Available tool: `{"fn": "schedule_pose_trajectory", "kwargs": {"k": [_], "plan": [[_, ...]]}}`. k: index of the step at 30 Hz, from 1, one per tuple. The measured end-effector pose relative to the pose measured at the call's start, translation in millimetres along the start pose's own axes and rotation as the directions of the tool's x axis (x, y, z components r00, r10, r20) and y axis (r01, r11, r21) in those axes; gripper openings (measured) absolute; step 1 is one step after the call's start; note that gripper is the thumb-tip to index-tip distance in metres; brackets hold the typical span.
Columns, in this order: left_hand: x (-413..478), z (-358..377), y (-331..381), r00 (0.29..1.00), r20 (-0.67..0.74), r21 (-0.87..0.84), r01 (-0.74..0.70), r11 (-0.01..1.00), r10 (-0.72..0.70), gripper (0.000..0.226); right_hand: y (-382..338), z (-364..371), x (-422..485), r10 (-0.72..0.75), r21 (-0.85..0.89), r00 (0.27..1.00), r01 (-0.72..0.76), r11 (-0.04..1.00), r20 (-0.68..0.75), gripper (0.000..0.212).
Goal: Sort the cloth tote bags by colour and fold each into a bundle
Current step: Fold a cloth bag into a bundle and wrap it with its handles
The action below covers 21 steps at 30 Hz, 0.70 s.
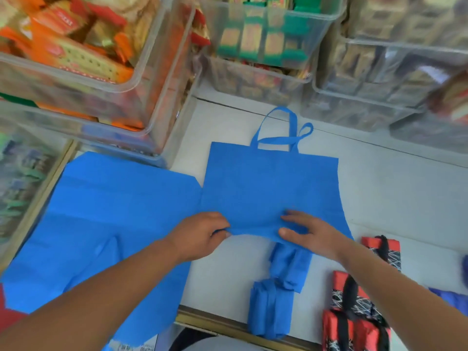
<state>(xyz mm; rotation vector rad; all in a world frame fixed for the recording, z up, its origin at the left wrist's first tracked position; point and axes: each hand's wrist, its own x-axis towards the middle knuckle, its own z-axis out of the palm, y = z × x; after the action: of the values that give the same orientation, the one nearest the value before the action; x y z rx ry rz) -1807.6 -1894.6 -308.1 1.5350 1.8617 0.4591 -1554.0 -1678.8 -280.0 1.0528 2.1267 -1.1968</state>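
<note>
A blue tote bag [271,181] lies flat on the white counter [395,188], handles [281,130] pointing away from me. My left hand [200,234] pinches its near edge at the left. My right hand [309,234] grips the same edge at the right, thumb under the cloth. A larger spread of blue bags [106,219] lies to the left, under my left forearm. Two folded blue bundles [288,267] [268,310] sit just below the near edge. Red bundles with black-and-white pattern [382,247] [354,323] lie at the right.
Clear plastic bins of packaged snacks [83,54] [263,44] [395,72] stand stacked along the back and left. The counter's gold front edge [217,323] runs near my body. A bit of dark blue cloth [453,297] shows at the far right.
</note>
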Motion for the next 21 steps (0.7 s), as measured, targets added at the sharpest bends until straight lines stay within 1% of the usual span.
{"fn": "schedule_pose_trajectory", "kwargs": {"k": [2,3,5,7,9,10,11,12,13,14,15,16,17,18,19,21], "plan": [[1,-22,11,0.996,-0.094,-0.054,0.001,0.999,-0.006,0.029,3,-28,-25,-0.017,0.135,1.000,0.016,0.991,0.003,0.086],[2,-31,16,0.990,-0.135,-0.093,0.016,0.995,-0.029,0.028,8,-40,-39,-0.047,0.174,0.999,0.049,0.984,-0.017,0.085],[5,-48,24,0.980,-0.159,-0.232,0.084,0.969,-0.123,0.028,11,-57,-70,-0.089,0.236,0.994,0.103,0.966,-0.069,0.080],[9,-61,30,0.968,-0.145,-0.356,0.143,0.923,-0.205,0.029,22,-61,-89,-0.085,0.313,0.990,0.116,0.943,-0.114,0.058],[20,-71,34,0.956,-0.138,-0.364,0.195,0.911,-0.260,0.031,38,-55,-87,-0.007,0.376,0.972,0.098,0.921,-0.236,0.029],[24,-74,35,0.945,-0.147,-0.350,0.225,0.909,-0.291,0.030,45,-49,-78,0.064,0.409,0.946,0.076,0.909,-0.319,0.018],[31,-76,38,0.931,-0.185,-0.326,0.243,0.913,-0.314,0.029,53,-46,-69,0.124,0.440,0.914,0.064,0.896,-0.387,0.010],[36,-77,40,0.908,-0.255,-0.288,0.256,0.923,-0.331,0.025,56,-44,-59,0.165,0.475,0.884,0.070,0.877,-0.437,0.010],[39,-77,42,0.879,-0.346,-0.225,0.261,0.939,-0.328,0.019,58,-44,-47,0.193,0.495,0.866,0.070,0.866,-0.461,0.018],[41,-76,45,0.850,-0.442,-0.132,0.254,0.958,-0.286,0.023,57,-46,-36,0.205,0.512,0.864,0.069,0.856,-0.460,0.028],[43,-72,47,0.831,-0.517,-0.025,0.223,0.974,-0.204,0.033,59,-48,-24,0.217,0.517,0.867,0.054,0.854,-0.449,0.037],[44,-67,50,0.820,-0.565,0.088,0.166,0.982,-0.088,0.038,59,-51,-13,0.237,0.514,0.868,0.024,0.857,-0.437,0.051],[45,-61,53,0.808,-0.588,0.191,0.102,0.976,0.031,0.040,62,-52,0,0.263,0.503,0.870,-0.020,0.864,-0.417,0.066],[47,-54,55,0.803,-0.580,0.277,0.035,0.960,0.138,0.037,64,-53,8,0.302,0.491,0.867,-0.079,0.868,-0.395,0.074],[49,-46,55,0.807,-0.545,0.337,-0.037,0.941,0.227,0.031,65,-53,16,0.331,0.478,0.864,-0.123,0.870,-0.380,0.072],[57,-28,51,0.854,-0.402,0.404,-0.158,0.901,0.330,0.021,67,-54,30,0.375,0.466,0.841,-0.171,0.868,-0.390,0.054]]}}
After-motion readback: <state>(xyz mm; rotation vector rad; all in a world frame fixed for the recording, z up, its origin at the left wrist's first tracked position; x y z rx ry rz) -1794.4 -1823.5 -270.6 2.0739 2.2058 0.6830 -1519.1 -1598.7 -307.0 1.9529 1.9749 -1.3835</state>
